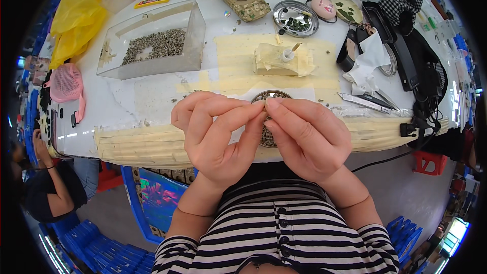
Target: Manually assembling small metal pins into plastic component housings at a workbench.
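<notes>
My left hand [219, 139] and my right hand [313, 139] meet over the table's near edge, thumbs and forefingers pinched together tip to tip. Whatever they hold between the fingertips is too small to make out. Right beneath them lies a round metal dish [268, 141] of small grey-brown pieces, partly hidden by my fingers. Beyond it, a block wrapped in masking tape [271, 65] carries a small white cup [287, 55] with a thin stick in it. A clear plastic box [193, 45] to the left holds many similar small pieces.
At the back stand a round metal tray [313, 26] with dark green bits and a brown block with a hole [255, 11]. Tweezers [366, 102] and straps [348, 53] lie at right. A yellow plastic bag [78, 12] and pink mesh pouch [66, 84] are at left. Another person's arm [60, 187] shows nearby.
</notes>
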Tool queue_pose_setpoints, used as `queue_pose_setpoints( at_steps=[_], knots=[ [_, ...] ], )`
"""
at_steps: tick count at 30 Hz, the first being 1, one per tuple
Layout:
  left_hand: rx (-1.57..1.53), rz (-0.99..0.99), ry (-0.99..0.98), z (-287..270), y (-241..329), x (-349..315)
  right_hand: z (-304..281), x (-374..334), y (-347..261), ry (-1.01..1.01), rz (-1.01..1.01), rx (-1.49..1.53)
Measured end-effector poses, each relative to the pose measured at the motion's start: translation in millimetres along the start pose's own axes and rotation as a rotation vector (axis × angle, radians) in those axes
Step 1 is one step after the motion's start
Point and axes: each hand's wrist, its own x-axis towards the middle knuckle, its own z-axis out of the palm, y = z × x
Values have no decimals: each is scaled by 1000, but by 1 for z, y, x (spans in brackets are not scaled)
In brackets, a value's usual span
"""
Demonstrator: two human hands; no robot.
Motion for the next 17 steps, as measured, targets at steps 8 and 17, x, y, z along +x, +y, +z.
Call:
queue_pose_setpoints(
  at_steps=[8, 17],
  knots=[
    [118, 49, -63, -4, 8, -1, -8, 9, -5, -88, 343, 235],
    [-46, 9, -52, -4, 5, -1, -16, 7, -3, -193, 862, 803]
  ],
)
